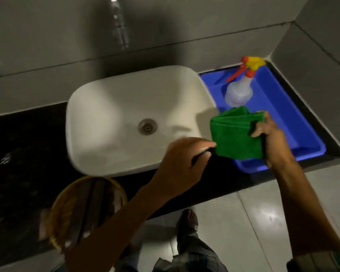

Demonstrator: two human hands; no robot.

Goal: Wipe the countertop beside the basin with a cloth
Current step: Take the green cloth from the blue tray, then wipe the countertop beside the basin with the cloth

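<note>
A folded green cloth [234,134] hangs in the air between both my hands, above the right rim of the white basin [126,118] and the near corner of the blue tray. My right hand [271,138] grips the cloth's right edge. My left hand [181,160] pinches its lower left corner. The black countertop [24,154] stretches to the left of the basin and along its front.
A blue plastic tray [294,118] sits on the counter right of the basin, holding a spray bottle [239,89] with a yellow and red trigger. A woven basket [82,213] stands on the counter at front left. A chrome tap [119,22] rises behind the basin. My foot [187,220] shows on the tiled floor.
</note>
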